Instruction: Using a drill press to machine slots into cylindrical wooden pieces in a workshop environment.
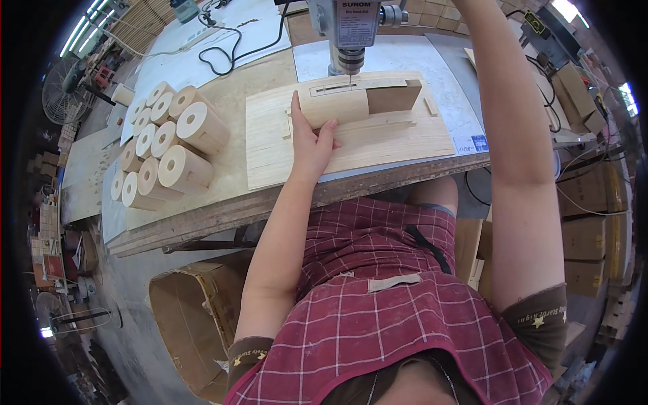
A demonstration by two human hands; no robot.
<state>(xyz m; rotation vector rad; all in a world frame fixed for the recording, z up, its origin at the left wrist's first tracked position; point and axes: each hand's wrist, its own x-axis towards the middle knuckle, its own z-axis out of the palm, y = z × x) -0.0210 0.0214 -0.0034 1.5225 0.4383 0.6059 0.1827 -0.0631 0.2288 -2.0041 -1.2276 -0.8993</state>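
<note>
My left hand (313,143) holds a pale wooden cylinder (334,106) that lies on its side on a flat wooden board (364,145). One finger stretches along its left end, and the thumb presses its near side. A narrow dark slot (331,88) shows in the cylinder's top. Against the right end sits a brown block (395,98). Above stands a bench drill press (347,23), its thin bit (350,79) reaching down to the slot; whether it is inside cannot be made out. My right arm (509,101) reaches up past the top edge, its hand out of view.
Several wooden cylinders with round end holes (182,169) are stacked left on the workbench (233,131). A black cable (233,57) curls behind them. Below the bench's front edge stands an open cardboard box (196,317). Small wooden strips (430,106) are fixed on the board.
</note>
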